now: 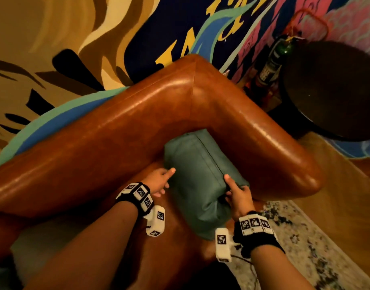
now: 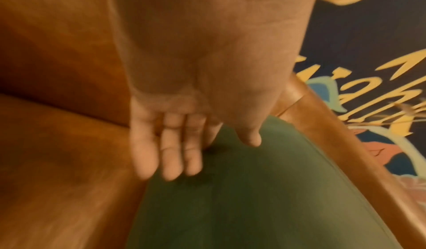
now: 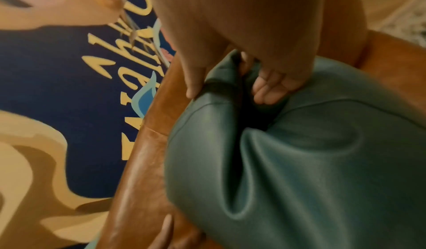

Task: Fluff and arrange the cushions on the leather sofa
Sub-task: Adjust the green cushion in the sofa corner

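A green leather cushion [image 1: 197, 181] stands in the corner of the brown leather sofa [image 1: 121, 126], leaning against its backrest and arm. My left hand [image 1: 159, 182] lies open against the cushion's left side, fingers [image 2: 170, 154] straight on the green cover [image 2: 242, 198]. My right hand [image 1: 237, 195] grips the cushion's right edge. In the right wrist view its thumb and curled fingers [image 3: 267, 89] pinch a fold of the cushion [image 3: 311, 161] near the seam.
A painted mural wall [image 1: 96, 38] rises behind the sofa. A dark round table [image 1: 334, 86] stands right of the sofa arm, with a green bottle [image 1: 274, 59] beside it. A patterned rug [image 1: 309, 237] covers the wooden floor at the lower right.
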### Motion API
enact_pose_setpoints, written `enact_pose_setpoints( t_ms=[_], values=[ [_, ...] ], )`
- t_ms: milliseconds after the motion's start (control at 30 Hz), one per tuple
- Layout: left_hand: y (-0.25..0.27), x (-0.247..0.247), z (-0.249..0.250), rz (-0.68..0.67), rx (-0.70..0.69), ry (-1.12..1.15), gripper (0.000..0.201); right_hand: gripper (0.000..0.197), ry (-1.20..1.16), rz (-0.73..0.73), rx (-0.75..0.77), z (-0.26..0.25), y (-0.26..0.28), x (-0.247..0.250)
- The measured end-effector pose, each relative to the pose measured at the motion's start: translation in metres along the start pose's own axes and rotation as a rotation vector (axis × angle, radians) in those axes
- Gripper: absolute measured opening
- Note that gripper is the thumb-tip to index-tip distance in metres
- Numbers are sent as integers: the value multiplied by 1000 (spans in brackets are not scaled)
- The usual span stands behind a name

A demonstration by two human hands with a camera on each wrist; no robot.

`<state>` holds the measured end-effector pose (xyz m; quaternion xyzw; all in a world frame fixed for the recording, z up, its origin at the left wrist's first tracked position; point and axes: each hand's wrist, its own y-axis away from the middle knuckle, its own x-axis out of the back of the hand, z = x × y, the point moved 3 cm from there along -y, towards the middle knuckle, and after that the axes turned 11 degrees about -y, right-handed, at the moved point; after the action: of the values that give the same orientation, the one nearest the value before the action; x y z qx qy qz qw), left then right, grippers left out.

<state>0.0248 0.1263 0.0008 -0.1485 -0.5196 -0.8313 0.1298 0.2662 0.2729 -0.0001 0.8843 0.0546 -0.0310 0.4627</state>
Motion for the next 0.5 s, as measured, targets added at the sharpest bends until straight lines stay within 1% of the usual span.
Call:
enact_pose_setpoints(
  t_ms=[33,100,167,200,233,267,333,367,400,433,467,500],
  values=[
    [3,-11,7,-46,48,25,72,65,-22,13,-10,-11,-7,4],
    [6,-37,26,-109,102,121,87,49,-62,-12,-43,-33,-21,15],
    [3,-58,45,-114,137,274,102,42,-64,-60,-41,-50,-31,22],
    [1,-65,48,-113,164,344,109,43,-58,-83,-43,-50,-37,27],
    [-3,-74,54,-121,194,402,114,48,-9,-70,-59,-52,-42,33],
    [-6,-81,55,-126,216,446,119,60,46,-45,-62,-52,-46,38],
    [-10,-89,55,-110,238,490,124,90,205,41,-27,-57,-49,46],
    [-12,-90,54,-87,236,482,124,95,306,111,32,-65,-46,46],
    [-13,-89,52,-75,224,455,124,90,422,196,131,-75,-39,44],
    [-13,-87,52,-81,209,425,123,80,526,259,264,-84,-33,39],
    [-11,-83,50,-96,195,401,119,69,591,261,427,-93,-22,29],
    [-10,-79,46,-105,182,396,113,57,638,195,568,-98,-11,11]
  ],
)
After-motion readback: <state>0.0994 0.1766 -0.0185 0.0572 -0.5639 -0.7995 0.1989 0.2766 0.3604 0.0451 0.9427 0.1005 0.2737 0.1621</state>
